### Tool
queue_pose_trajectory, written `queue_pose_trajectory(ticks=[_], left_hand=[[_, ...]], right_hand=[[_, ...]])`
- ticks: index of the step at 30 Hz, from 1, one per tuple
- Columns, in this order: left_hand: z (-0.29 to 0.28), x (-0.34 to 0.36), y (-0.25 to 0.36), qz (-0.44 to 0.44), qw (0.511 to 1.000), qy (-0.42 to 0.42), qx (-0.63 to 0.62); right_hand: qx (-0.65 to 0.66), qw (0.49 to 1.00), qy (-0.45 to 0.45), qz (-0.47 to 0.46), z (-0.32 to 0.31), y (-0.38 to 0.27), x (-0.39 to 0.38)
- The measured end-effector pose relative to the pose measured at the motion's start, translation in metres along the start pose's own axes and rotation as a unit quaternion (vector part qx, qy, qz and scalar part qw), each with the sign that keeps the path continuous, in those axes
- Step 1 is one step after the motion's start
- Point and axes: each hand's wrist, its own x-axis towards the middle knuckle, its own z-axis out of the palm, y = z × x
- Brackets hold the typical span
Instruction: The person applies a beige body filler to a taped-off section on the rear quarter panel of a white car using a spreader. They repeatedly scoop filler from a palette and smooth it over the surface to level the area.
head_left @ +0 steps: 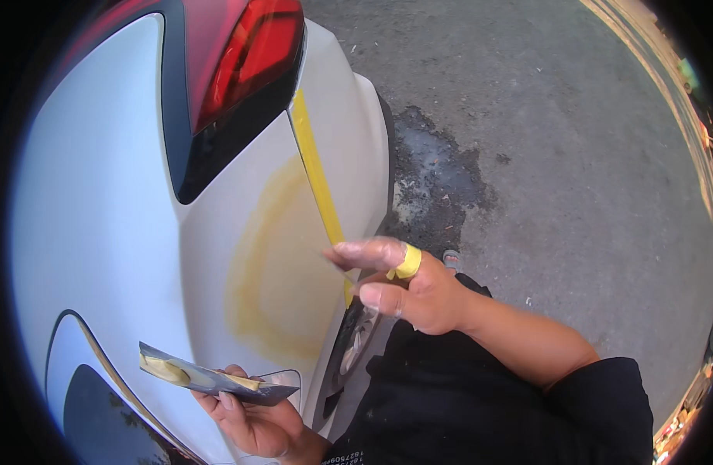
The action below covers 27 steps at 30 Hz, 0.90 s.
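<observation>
Here we are beside the car, our left hand [255,426] holding a dark plate [277,395] low in front of the white bodywork, fingers and thumb gripping its near edge. Pale yellow paste [169,369] sits on top! Our right hand [426,298] pinches a thin spreader [345,274] between fingers and thumb, out over the panel; motion blurs it, so we can't tell whether it touches. The plate looks light and stiff, best held by its bare edge; the paste looks soft, probably sticky; the spreader seems light and perhaps bendy, best gripped at its back edge.

And the surface: a smooth, curved white panel [283,267] with a yellowish ring, yellow tape [314,167] along its seam. We're outdoors on grey pavement [566,155], a dark wet patch [434,170] near the car.
</observation>
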Motion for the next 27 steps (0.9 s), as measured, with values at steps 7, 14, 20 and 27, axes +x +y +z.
queue_pose_trajectory(ticks=[7, 14, 20, 27], left_hand=[[0.004, -0.014, -0.002, 0.011, 0.999, 0.045, 0.024], [-0.002, -0.021, 0.0, 0.009, 0.997, 0.063, 0.035], [0.0, -0.023, 0.001, 0.007, 0.996, 0.073, 0.049], [0.0, -0.022, 0.001, 0.002, 0.997, 0.057, 0.044]], right_hand=[[0.194, 0.971, 0.122, -0.065, -0.038, 0.012, 0.064], [0.213, 0.965, 0.125, -0.082, -0.045, 0.026, 0.088], [0.204, 0.967, 0.121, -0.091, -0.046, 0.026, 0.096], [0.173, 0.973, 0.126, -0.086, -0.048, 0.025, 0.099]])
